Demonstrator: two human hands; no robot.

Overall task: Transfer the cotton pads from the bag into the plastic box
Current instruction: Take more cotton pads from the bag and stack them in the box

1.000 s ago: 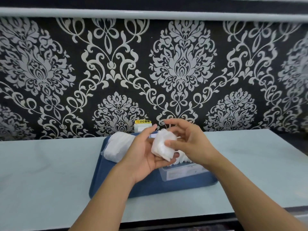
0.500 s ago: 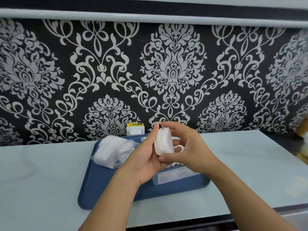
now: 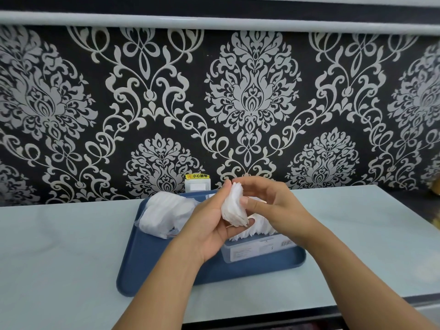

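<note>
I'm partway through: my left hand (image 3: 214,225) and right hand (image 3: 269,206) both grip a stack of cotton pads (image 3: 234,208) above the plastic box (image 3: 252,252), which already holds a row of pads. The bag (image 3: 164,216), beside it on the blue tray (image 3: 152,272), looks far from emptied. Nothing on the tabletop (image 3: 59,258) blocks the drop.

The worktop (image 3: 71,246) is a pale, smooth, faintly glossy slab like polished stone. On it the blue tray (image 3: 152,265) looks like matt plastic. The box (image 3: 252,252) at the tray's right edge is clear, frosted plastic with a paper label. The bag (image 3: 164,215) at the tray's far left corner is thin, shiny, crinkled film. The cotton pads (image 3: 232,208) are soft, matt white fibre. The wallpaper (image 3: 238,103) looks textured, black with raised silvery pattern.
</note>
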